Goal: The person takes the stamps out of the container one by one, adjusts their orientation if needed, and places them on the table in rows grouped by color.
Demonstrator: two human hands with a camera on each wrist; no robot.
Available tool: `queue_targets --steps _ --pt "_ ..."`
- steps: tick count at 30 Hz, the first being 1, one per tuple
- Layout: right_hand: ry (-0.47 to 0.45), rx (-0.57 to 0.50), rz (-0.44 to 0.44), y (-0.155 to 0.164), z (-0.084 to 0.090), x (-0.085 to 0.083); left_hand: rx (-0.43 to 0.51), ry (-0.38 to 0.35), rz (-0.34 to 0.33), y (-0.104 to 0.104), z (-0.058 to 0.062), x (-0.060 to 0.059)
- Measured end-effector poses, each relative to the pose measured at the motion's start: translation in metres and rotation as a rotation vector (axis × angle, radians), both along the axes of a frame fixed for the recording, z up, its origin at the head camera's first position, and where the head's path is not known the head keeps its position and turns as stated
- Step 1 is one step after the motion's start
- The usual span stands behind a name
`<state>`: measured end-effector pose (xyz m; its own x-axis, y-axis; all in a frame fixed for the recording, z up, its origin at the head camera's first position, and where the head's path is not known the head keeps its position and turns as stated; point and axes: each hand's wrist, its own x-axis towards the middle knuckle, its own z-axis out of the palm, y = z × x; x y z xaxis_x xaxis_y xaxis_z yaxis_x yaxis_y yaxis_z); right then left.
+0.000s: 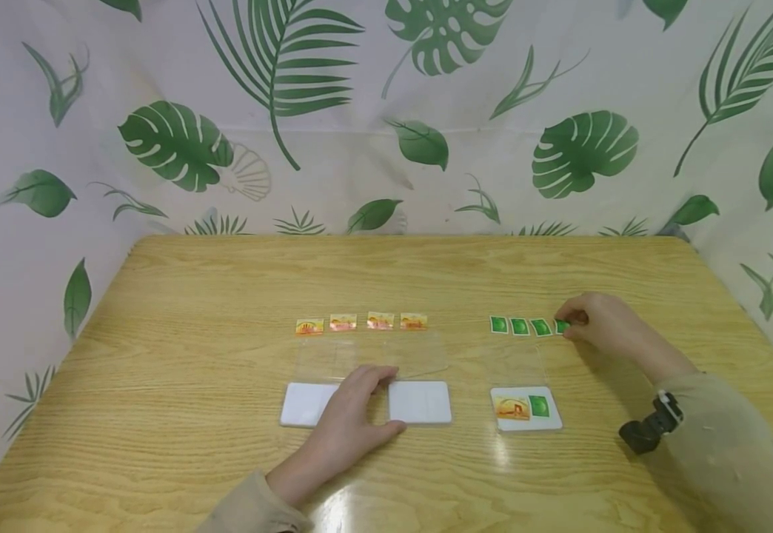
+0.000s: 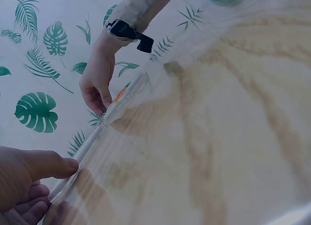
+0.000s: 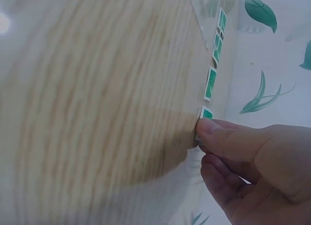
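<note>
Four small green stickers [image 1: 520,326] lie in a row at the table's right. My right hand [image 1: 571,326] pinches the rightmost green sticker [image 3: 206,113] between thumb and fingers; the other three [image 3: 210,83] run on beyond it. A row of orange stickers [image 1: 362,322] lies mid-table. My left hand [image 1: 360,403] rests flat, fingers straight, on a clear plastic sheet [image 1: 420,355] between two white cards [image 1: 420,402]. The left wrist view shows that hand [image 2: 29,181] at the sheet's edge [image 2: 97,132]. Another white card [image 1: 525,409] carries one orange and one green sticker.
The wooden table [image 1: 193,355] is walled on three sides by a leaf-print cloth [image 1: 180,144]. A second clear sheet [image 1: 518,364] lies above the stickered card. A black wrist camera [image 1: 649,429] sits on my right forearm.
</note>
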<state>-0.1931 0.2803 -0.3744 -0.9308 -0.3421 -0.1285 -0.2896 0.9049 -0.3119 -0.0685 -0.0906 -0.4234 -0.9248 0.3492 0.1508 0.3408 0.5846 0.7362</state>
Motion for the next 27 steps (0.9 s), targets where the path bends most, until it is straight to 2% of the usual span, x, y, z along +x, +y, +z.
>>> queue_targets --steps 17,27 --pt "0.032 0.008 0.011 0.0002 0.0013 0.0011 -0.001 -0.019 0.007 0.0012 0.0021 -0.0001" --pt "0.031 -0.034 0.005 0.0000 0.0059 0.0061 0.006 -0.019 0.007 0.0017 0.0029 0.0007"
